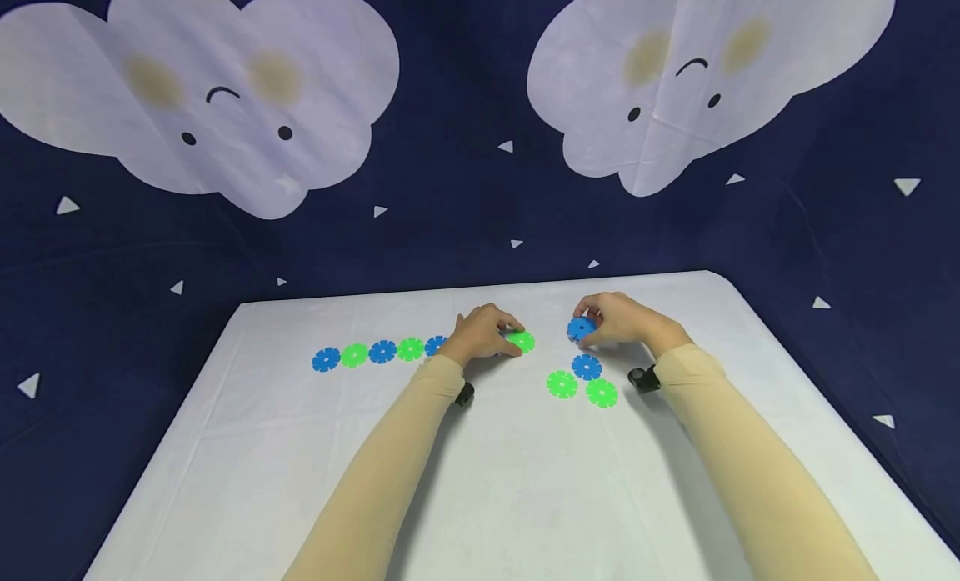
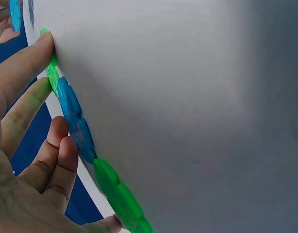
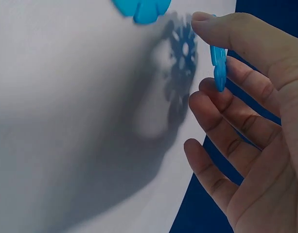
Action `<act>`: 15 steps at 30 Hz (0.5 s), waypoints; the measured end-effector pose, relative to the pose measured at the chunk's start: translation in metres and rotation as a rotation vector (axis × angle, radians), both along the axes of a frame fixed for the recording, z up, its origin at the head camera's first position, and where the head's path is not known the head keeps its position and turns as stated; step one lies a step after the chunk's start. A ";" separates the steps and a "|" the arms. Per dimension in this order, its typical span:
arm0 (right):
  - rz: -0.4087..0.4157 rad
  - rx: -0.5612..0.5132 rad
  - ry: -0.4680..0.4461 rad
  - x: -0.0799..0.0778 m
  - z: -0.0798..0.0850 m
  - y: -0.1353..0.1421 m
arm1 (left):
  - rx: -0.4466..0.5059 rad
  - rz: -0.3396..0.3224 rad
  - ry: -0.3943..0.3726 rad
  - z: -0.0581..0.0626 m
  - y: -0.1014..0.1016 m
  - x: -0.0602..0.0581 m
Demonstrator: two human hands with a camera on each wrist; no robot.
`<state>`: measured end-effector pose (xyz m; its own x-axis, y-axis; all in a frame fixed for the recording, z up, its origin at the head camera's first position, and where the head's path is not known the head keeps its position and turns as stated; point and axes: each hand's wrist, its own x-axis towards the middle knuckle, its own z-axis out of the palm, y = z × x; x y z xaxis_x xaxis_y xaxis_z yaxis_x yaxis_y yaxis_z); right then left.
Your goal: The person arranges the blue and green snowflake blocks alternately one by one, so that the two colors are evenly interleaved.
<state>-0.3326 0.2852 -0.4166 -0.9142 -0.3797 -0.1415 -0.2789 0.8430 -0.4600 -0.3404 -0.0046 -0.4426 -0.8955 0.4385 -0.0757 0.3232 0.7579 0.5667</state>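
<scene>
Notched flat plastic discs form a row of alternating blue and green, starting with a blue disc [image 1: 326,359] at the left. My left hand [image 1: 478,334] covers part of this row. Its thumb and index finger pinch the green disc [image 1: 522,341] at the right end. In the left wrist view, a blue disc [image 2: 77,119] adjoins that green one, and another green disc [image 2: 122,199] follows. My right hand [image 1: 628,323] pinches a blue disc [image 3: 219,68] by its edge, raised above the table, its shadow falling beside it.
Below my right hand lie a loose blue disc [image 1: 587,367] and two green discs, one on the left [image 1: 562,384] and one on the right [image 1: 602,393]. The white table [image 1: 510,498] ends at a dark blue backdrop [image 1: 450,172] with cloud shapes.
</scene>
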 end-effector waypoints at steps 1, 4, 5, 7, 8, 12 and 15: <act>-0.001 -0.001 -0.001 -0.001 0.000 -0.002 | 0.002 0.000 0.001 0.000 0.000 0.000; 0.010 -0.004 -0.003 -0.003 0.000 -0.008 | 0.008 -0.001 -0.001 0.001 -0.001 0.001; 0.011 -0.005 -0.004 -0.004 0.000 -0.011 | 0.010 0.000 -0.002 0.001 -0.001 0.001; 0.011 -0.007 -0.010 -0.004 0.000 -0.015 | 0.011 0.002 -0.001 0.001 -0.001 0.001; 0.012 -0.007 -0.014 -0.004 0.000 -0.017 | 0.013 0.003 0.000 0.001 -0.001 0.001; 0.016 -0.009 -0.025 -0.005 0.001 -0.025 | 0.010 0.002 0.005 0.001 -0.001 0.001; 0.018 -0.013 -0.028 -0.006 0.002 -0.031 | 0.008 -0.001 0.008 0.001 -0.001 0.001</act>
<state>-0.3382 0.2541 -0.4146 -0.9030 -0.3980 -0.1618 -0.2807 0.8317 -0.4790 -0.3393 -0.0052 -0.4414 -0.8956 0.4400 -0.0653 0.3283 0.7529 0.5704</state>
